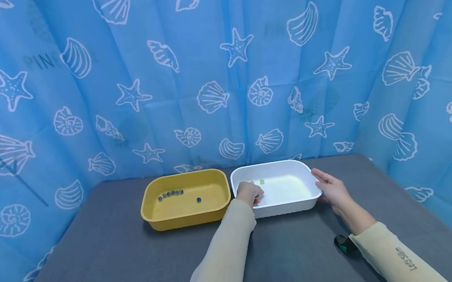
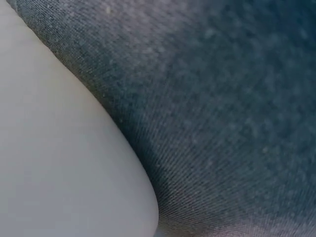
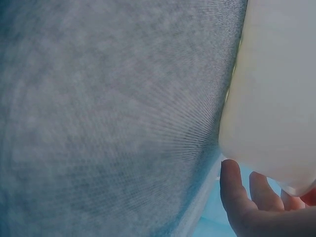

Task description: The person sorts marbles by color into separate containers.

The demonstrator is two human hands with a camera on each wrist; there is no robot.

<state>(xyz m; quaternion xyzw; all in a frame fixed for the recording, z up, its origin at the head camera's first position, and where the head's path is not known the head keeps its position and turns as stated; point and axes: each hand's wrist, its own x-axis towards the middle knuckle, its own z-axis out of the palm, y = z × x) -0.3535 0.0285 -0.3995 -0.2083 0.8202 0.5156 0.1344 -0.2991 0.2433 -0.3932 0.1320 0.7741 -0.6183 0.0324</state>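
In the head view a white bin (image 1: 284, 208) holds a yellow-green marble (image 1: 261, 181), with another small round piece (image 1: 252, 182) partly hidden beside the left hand. My left hand (image 1: 249, 192) reaches over the bin's near wall at its left end, fingers bent down inside; I cannot tell if they hold a marble. At the opposite end my right hand (image 1: 332, 190) grips the bin by its end wall. The right wrist view has its fingers (image 3: 232, 190) against the outside of the bin's pale wall (image 3: 276, 98). Only the bin's wall (image 2: 69, 148) and cloth show in the left wrist view.
A yellow bin (image 1: 188, 221) stands just left of the white one. Inside are a row of several dark marbles (image 1: 168, 194) and a single blue marble (image 1: 199, 200). A dark strap (image 1: 345, 244) is at the right wrist. A blue shell-print curtain (image 1: 211, 70) hangs behind the grey-covered table (image 1: 140, 267).
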